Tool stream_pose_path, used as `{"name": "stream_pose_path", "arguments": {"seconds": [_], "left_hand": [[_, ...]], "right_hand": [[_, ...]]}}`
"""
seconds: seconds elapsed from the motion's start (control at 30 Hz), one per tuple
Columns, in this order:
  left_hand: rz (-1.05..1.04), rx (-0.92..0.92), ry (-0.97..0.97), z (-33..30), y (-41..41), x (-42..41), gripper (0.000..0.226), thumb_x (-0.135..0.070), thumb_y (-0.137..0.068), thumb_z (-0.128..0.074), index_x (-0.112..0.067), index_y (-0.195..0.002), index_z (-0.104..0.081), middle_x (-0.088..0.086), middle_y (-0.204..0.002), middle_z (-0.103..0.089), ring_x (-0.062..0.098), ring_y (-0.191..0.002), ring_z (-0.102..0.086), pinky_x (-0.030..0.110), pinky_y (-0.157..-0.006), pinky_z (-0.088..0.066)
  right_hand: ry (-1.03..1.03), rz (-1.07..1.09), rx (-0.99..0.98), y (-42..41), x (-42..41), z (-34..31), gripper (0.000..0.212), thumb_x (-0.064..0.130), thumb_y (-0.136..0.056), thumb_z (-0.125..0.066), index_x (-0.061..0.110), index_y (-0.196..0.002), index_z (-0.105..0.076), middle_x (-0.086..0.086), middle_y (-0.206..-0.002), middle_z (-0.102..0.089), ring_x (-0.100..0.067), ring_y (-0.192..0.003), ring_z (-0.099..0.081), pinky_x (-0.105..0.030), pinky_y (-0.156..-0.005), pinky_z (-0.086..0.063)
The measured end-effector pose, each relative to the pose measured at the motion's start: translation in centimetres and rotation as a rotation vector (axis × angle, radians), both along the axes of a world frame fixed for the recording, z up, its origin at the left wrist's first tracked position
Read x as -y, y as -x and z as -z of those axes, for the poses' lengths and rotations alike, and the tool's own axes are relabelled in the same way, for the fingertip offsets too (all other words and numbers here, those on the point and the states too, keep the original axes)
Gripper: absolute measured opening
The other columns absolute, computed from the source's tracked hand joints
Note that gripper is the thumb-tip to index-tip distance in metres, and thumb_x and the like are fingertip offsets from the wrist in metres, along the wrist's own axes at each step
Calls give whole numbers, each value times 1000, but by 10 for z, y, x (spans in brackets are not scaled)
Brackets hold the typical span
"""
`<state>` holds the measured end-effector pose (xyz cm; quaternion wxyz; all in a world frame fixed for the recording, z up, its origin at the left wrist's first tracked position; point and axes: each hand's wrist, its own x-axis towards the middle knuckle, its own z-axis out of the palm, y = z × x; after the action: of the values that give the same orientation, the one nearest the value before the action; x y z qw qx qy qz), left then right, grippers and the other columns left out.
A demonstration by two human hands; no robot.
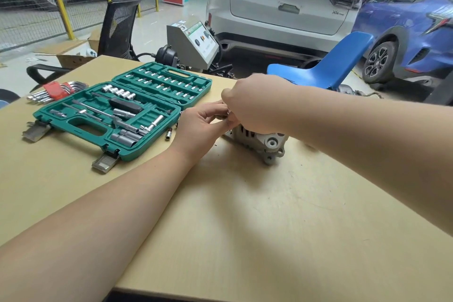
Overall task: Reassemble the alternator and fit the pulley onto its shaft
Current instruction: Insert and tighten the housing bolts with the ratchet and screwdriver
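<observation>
So the grey cast-aluminium alternator (259,143) sits on the pale wooden bench (245,216), out toward the far edge, right of the open green plastic socket set case (122,110). The right hand (257,103) is cupped over its top, fingers curled, though I can't tell what it's actually gripping under there. The left hand (203,125) pinches something small and shiny at the housing's left side, probably a bolt or nut. My guess: start it by fingers, keep it square, and hold the body steady before reaching for a socket. Can't see the pulley anywhere.
</observation>
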<state>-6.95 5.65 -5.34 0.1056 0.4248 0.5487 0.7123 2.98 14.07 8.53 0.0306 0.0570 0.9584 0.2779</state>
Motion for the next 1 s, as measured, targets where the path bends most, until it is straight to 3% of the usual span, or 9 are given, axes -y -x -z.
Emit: {"name": "stream_pose_path", "arguments": {"seconds": [0.1, 0.27, 0.47, 0.53, 0.63, 0.77, 0.9, 1.0], "left_hand": [[-11, 11, 21, 1, 2, -1, 26, 3, -84, -86, -18, -99, -84, -16, -93, -81, 5, -89, -73, 19, -86, -54], [-31, -13, 45, 2, 3, -1, 32, 14, -83, -80, -10, -103, -84, -16, -97, -81, -3, -98, -72, 15, -90, -52], [-26, -8, 62, 2, 3, 0, 35, 20, -78, -79, -7, -101, -84, -17, -90, -81, -8, -93, -69, 14, -88, -51], [-32, -38, 50, 3, 3, 0, 28, 16, -82, -79, -3, -101, -84, -5, -93, -83, -5, -90, -69, 14, -86, -51], [-39, -50, 39, 4, 4, 1, 16, 2, -87, -84, -5, -101, -84, 15, -99, -81, 6, -87, -68, 19, -82, -52], [-13, -6, 13, 4, 3, 1, 17, -3, -86, -87, -15, -97, -84, 8, -97, -81, 16, -96, -71, 27, -88, -56], [-27, 23, 42, 4, 3, -1, 33, 9, -81, -85, -20, -95, -83, -19, -92, -80, 5, -104, -72, 16, -89, -53], [-29, -20, 65, 4, 5, 0, 27, 9, -84, -82, -13, -99, -84, -18, -92, -81, -4, -96, -71, 15, -87, -52]], "right_hand": [[83, 58, -59, 3, 0, 4, 23, 26, -97, -65, 24, -96, -43, 3, -70, -36, -14, -54, -33, -26, -48, -26], [154, 137, -169, 6, 3, 15, 17, 30, -98, -60, 23, -89, -48, 2, -69, -40, -16, -55, -39, -26, -49, -32], [240, 229, -159, 13, 9, 17, 15, 28, -97, -64, 21, -94, -52, 1, -73, -46, -17, -61, -46, -36, -67, -54], [158, 133, -122, 8, 9, 13, 13, 28, -99, -61, 21, -95, -51, 3, -71, -43, -16, -58, -42, -32, -57, -47], [-36, -87, -21, -1, 4, 3, 15, 25, -101, -57, 22, -99, -43, 4, -69, -38, -15, -55, -34, -29, -46, -25], [-35, -100, -4, -2, -4, 1, 20, 33, -102, -58, 24, -102, -40, 3, -70, -42, -14, -56, -38, -29, -47, -25], [284, 188, -142, 6, 1, 17, 18, 37, -100, -58, 19, -102, -55, 1, -75, -46, -15, -62, -46, -29, -49, -33], [235, 172, -165, 6, 5, 19, 13, 31, -100, -57, 19, -97, -53, 1, -73, -44, -16, -60, -44, -28, -48, -31]]}}
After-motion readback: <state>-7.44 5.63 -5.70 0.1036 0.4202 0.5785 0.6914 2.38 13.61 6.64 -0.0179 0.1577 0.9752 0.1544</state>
